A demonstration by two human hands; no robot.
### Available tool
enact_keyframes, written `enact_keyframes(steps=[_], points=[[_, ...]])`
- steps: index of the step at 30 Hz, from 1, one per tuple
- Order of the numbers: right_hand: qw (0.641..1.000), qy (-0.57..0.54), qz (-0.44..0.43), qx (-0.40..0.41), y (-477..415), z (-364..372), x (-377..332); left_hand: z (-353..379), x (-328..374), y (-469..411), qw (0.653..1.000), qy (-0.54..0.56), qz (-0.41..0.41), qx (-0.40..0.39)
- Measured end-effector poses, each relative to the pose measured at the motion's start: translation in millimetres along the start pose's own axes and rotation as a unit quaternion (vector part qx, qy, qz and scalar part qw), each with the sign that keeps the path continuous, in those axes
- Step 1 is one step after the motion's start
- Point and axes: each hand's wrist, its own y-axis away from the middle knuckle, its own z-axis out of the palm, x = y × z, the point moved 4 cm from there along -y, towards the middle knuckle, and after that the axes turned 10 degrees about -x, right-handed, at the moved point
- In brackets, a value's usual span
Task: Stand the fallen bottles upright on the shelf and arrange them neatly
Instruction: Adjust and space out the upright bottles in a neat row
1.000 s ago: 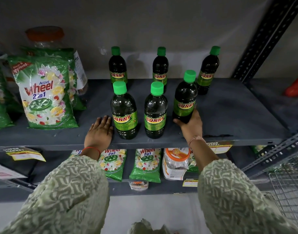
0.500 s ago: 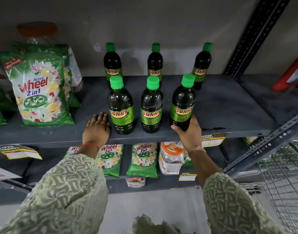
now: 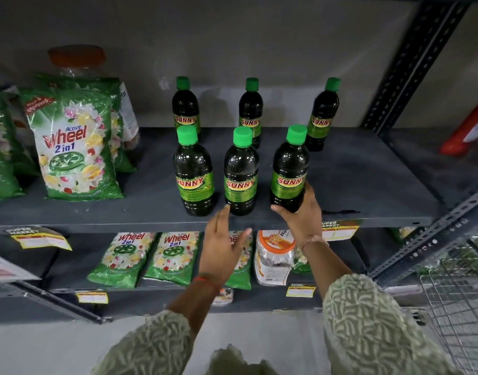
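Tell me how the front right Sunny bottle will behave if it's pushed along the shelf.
The front right bottle looks full of dark liquid, so probably heavy. Tall and narrow, it may tip if pushed high; the right hand grips near its base, which seems safer. Its smooth plastic likely slides.

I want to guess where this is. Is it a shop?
Most likely a supermarket aisle: matching Sunny bottles stand in rows on a metal shelf, a "Super Market" price tag hangs from its edge, and a wire basket sits nearby.

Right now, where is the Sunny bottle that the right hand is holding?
In the head view, the right hand grips the front-right bottle near the shelf front edge, right of the front-middle bottle.
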Motion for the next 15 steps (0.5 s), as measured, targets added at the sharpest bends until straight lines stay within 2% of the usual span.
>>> enact_keyframes(steps=[3,5,10,15], points=[[1.000,0.014,-0.013,-0.011,0,1,0,11,22,-15,0.988,0.119,-0.066,0.070],[1.000,0.012,-0.014,-0.007,1,0,1,15,20,-27,0.973,0.159,-0.123,0.112],[1.000,0.007,-0.005,-0.018,-2,-2,5,16,13,-50,0.966,0.149,-0.146,0.150],[0.999,0.030,-0.003,-0.013,-10,-28,23,27,23,-59,0.976,0.127,-0.129,0.123]])
